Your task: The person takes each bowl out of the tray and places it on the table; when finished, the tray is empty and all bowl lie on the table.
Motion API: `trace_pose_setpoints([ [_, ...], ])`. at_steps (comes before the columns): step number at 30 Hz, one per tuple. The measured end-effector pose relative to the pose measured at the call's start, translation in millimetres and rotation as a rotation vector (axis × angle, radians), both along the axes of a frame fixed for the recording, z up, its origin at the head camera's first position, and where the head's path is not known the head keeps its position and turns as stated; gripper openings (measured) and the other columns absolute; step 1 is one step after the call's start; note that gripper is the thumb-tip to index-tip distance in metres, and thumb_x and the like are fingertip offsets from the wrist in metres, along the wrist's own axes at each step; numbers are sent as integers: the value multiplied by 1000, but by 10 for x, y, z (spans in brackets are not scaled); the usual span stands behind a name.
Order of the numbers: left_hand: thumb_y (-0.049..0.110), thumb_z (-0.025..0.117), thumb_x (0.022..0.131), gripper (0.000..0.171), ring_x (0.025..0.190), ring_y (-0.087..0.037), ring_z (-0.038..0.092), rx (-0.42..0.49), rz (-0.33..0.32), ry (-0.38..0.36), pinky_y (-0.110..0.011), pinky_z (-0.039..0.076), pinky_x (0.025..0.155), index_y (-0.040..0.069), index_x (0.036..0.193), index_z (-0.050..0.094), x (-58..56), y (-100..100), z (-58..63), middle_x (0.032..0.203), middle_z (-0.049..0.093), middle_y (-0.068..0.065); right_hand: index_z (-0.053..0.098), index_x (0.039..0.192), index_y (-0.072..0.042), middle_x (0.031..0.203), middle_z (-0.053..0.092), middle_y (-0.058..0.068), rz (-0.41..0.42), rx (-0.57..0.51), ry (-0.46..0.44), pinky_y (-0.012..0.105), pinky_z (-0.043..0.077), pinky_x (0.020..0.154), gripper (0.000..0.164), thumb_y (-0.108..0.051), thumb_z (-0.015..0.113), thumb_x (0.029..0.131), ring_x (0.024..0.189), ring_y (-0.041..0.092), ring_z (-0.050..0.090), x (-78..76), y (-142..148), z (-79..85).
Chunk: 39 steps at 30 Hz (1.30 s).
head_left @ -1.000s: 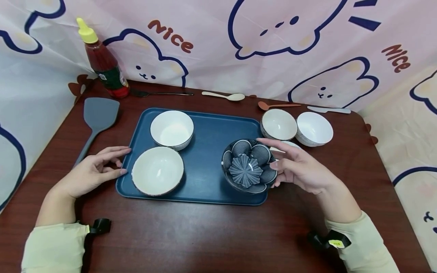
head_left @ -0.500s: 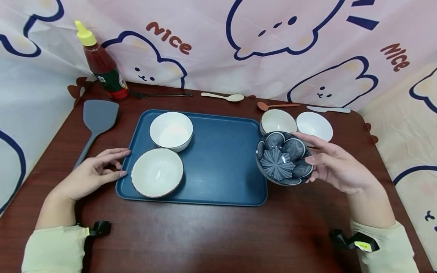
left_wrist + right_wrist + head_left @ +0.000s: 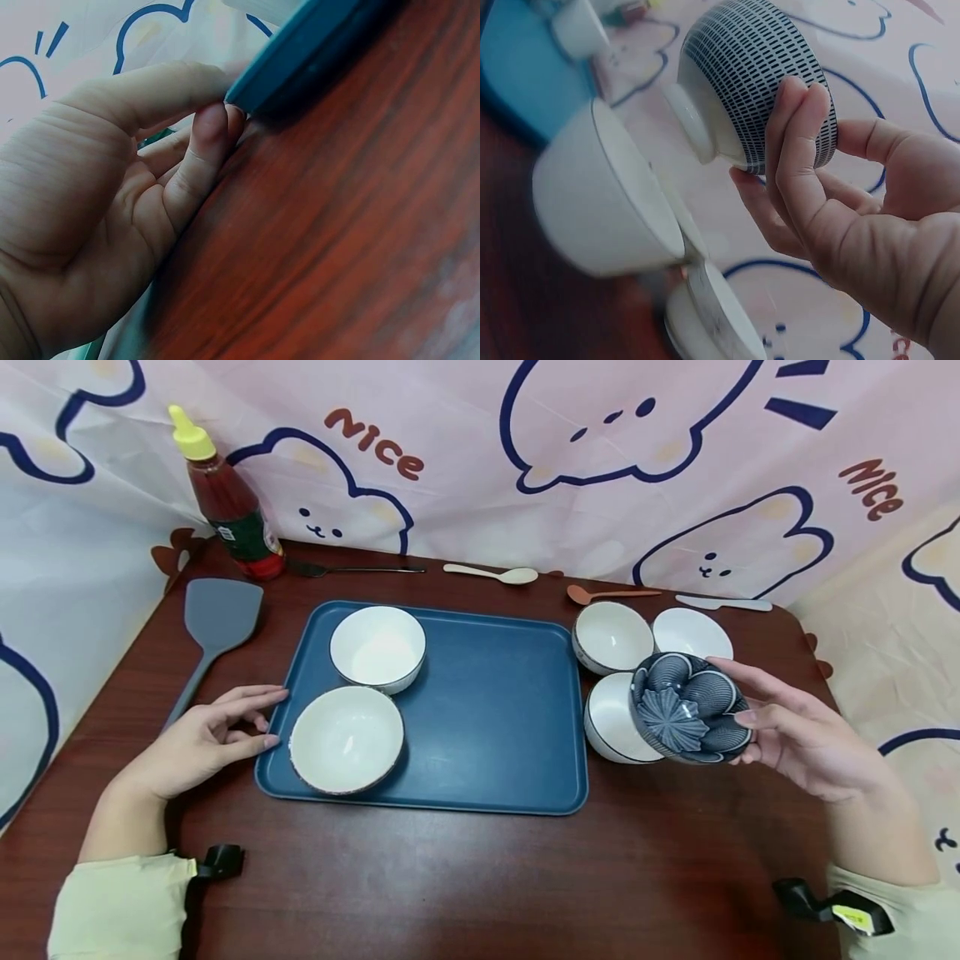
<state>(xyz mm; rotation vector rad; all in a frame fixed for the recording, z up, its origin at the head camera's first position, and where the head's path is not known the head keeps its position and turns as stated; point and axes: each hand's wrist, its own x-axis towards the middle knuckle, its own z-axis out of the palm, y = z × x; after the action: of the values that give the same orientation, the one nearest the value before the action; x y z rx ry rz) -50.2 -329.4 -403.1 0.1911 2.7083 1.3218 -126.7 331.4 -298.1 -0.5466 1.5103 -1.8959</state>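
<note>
1. The right hand [image 3: 813, 739] holds a round, dark blue, ceramic-looking bowl with petal-shaped panels and a fluted star [image 3: 682, 710], pinching its rim side between thumb and fingers. The right wrist view shows its pale foot off the desk.
2. The held bowl is right of the tray's right edge, towards the desk's right edge. The right hand is on its right side; the left hand is well apart, across the tray. Being round, the bowl has no long axis; the tray's runs left to right.
3. The left hand [image 3: 202, 739] has thumb and forefinger spread, fingertips at the left edge of a flat, blue, rectangular tray [image 3: 495, 710]. I cannot tell whether they grip it.
4. The tray bears 2 bowls near its left edge: a white round bowl with a thin dark rim [image 3: 377, 647] behind, a cream round bowl with a brown rim [image 3: 347, 739] at the front-left corner. No contents show.
5. Just beyond the tray's right edge, 3 pale round bowls [image 3: 613, 718] stand on the dark brown wood-grain desk [image 3: 420, 877]; the held bowl partly covers the front 1 in the head view.
</note>
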Motion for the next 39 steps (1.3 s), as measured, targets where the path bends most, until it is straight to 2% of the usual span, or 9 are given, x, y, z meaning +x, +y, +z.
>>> trace_pose_setpoints([
  [5, 14, 71, 93, 53, 92, -6, 52, -1, -3, -12, -19, 46, 66, 19, 143, 55, -1, 10, 11, 122, 50, 8, 16, 160, -13, 132, 58, 4, -39, 53, -13, 28, 59, 73, 65, 13, 15, 101, 92, 17, 71, 2, 218, -37],
  [11, 15, 71, 93, 53, 92, -6, 52, 0, -7, -16, -19, 46, 66, 19, 143, 54, 6, -5, -1, 119, 51, 7, 10, 161, -11, 134, 57, 8, -9, -22, -30, 30, 59, 77, 66, 14, 10, 100, 96, 21, 70, -46, 478, -132],
  [16, 15, 72, 93, 53, 92, -6, 52, -7, -5, -16, -20, 46, 66, 19, 143, 55, 5, -7, 2, 116, 52, 6, 13, 161, -13, 130, 58, 9, -13, -23, -35, 31, 59, 79, 67, 14, 9, 100, 96, 22, 71, -52, 665, -224],
  [18, 16, 71, 93, 54, 91, -6, 52, -14, -22, -10, -19, 46, 66, 18, 144, 54, 1, -5, 9, 117, 51, 6, 11, 161, -12, 129, 58, 11, -7, -37, -36, 32, 59, 81, 67, 14, 7, 100, 98, 24, 71, -39, 724, -267],
  [22, 17, 71, 94, 53, 92, -6, 53, -14, -24, -14, -19, 46, 67, 19, 144, 53, -9, -3, 8, 118, 51, 6, 8, 161, -11, 131, 58, 11, -4, -48, -26, 32, 58, 83, 65, 13, 6, 100, 101, 24, 71, -31, 818, -360],
  [29, 16, 71, 93, 55, 92, -5, 53, -12, -27, -6, -18, 46, 66, 17, 145, 52, 2, -34, 1, 117, 51, 6, 2, 159, -2, 127, 57, 13, 20, -86, 33, 31, 59, 78, 65, 18, 5, 97, 96, 24, 69, -152, 935, -573],
  [35, 17, 71, 93, 53, 92, -6, 53, -9, -12, -10, -19, 46, 66, 19, 144, 54, 1, -7, 13, 118, 51, 7, 2, 159, -1, 132, 55, 12, 30, -104, -1, 31, 59, 78, 66, 19, 6, 96, 95, 21, 69, -185, 1012, -684],
  [39, 18, 70, 94, 53, 92, -5, 52, -17, -33, 1, -19, 46, 66, 17, 145, 53, -4, -13, 18, 119, 51, 7, 2, 159, -1, 134, 55, 11, 35, -95, -19, 32, 59, 79, 65, 18, 7, 97, 94, 21, 69, -205, 1040, -757],
])
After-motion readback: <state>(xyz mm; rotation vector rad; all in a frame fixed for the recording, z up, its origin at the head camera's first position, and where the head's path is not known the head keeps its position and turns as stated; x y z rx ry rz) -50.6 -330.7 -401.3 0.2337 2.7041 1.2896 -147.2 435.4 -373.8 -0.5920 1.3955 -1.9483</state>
